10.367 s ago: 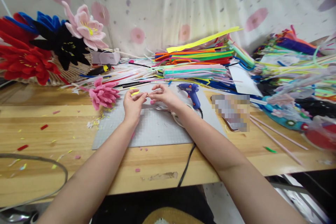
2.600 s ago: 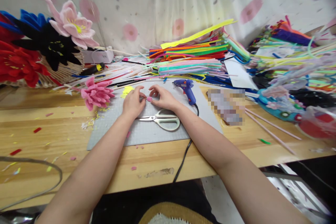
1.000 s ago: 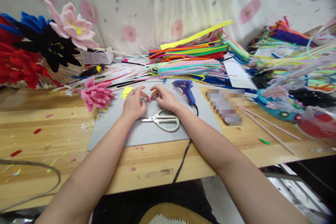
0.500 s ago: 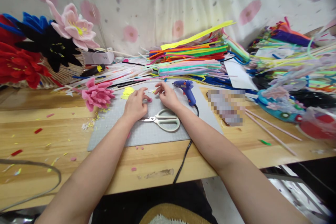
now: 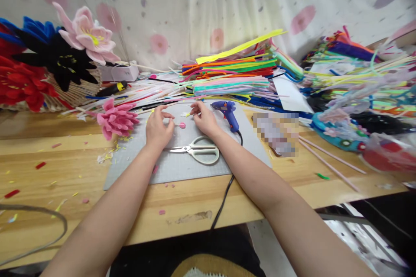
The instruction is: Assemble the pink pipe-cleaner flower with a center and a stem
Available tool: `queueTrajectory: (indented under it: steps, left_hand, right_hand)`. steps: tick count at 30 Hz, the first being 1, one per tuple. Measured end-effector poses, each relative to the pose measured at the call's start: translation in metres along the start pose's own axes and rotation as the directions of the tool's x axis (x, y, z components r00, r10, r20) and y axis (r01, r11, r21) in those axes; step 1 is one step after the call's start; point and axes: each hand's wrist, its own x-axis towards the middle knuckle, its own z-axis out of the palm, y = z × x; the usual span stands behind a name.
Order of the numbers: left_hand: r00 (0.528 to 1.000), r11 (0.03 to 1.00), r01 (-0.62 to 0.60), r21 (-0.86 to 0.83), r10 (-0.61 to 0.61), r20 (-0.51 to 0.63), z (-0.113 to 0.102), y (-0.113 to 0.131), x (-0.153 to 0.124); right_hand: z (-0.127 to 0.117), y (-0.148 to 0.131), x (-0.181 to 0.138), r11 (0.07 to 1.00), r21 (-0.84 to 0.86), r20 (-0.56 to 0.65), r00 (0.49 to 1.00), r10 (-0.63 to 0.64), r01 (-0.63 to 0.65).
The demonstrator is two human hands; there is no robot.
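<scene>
Two bare hands are over one gray mat (image 5: pixel 195 173) on a wooden table (image 5: pixel 136 229). The left hand (image 5: pixel 160 127) is half open, with a gap between its thumb and its bent fingers. The right hand (image 5: pixel 204 120) is half open too, its fingers loosely curled, and I see nothing in it. One small pink piece (image 5: pixel 182 125) is on the mat between the two hands, nearer the left one. It has one thin stalk that points at the left hand, but I cannot tell if they touch.

One pair of scissors (image 5: pixel 190 149) lies below the pink piece. Its two blades point left and its two handle loops are on the right. One blue glue gun (image 5: pixel 229 117) is just right of the right hand. One pink flower (image 5: pixel 117 119) lies by the left side of the mat. Two pink sticks (image 5: pixel 328 162) and one green bit (image 5: pixel 323 176) lie on the right. Two red bits (image 5: pixel 40 165) lie far left.
</scene>
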Motion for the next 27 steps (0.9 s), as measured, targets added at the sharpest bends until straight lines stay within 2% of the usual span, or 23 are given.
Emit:
queueTrajectory:
  steps: [3, 5, 10, 14, 19, 23, 27]
  left_hand:
    - [0.997, 0.997, 0.082, -0.002, -0.082, -0.013, 0.0, -0.002, 0.002]
    - [0.995, 0.995, 0.095, 0.013, -0.095, -0.008, 0.0, -0.003, 0.003]
    - [1.0, 0.998, -0.001, 0.067, -0.001, 0.018, 0.002, 0.003, 0.007]
    - [0.993, 0.995, -0.029, 0.101, 0.017, 0.116, 0.002, 0.01, 0.014]
    - [0.982, 0.991, -0.041, 0.125, 0.017, 0.186, 0.003, 0.016, 0.028]
    - [0.943, 0.984, -0.147, 0.103, 0.108, 0.315, 0.008, 0.016, 0.034]
    - [0.904, 0.97, -0.216, 0.109, 0.157, 0.398, 0.017, 0.013, 0.037]
  right_hand:
    - [0.001, 0.0, 0.004, 0.997, -0.075, 0.005, 0.999, -0.032, 0.033]
    - [0.002, 0.0, 0.007, 0.992, -0.12, 0.02, 0.999, -0.031, 0.033]
    - [0.003, -0.002, 0.008, 0.984, -0.179, 0.068, 0.998, -0.011, 0.023]
    - [0.003, -0.003, 0.008, 0.981, -0.192, 0.067, 0.998, 0.016, -0.003]
    - [0.003, 0.0, 0.008, 0.99, -0.138, 0.014, 1.0, 0.01, -0.008]
    - [0.003, 0.001, 0.007, 0.995, -0.1, 0.005, 1.0, 0.027, -0.026]
    - [0.001, -0.001, 0.006, 0.996, -0.07, 0.0, 0.998, 0.057, -0.056]
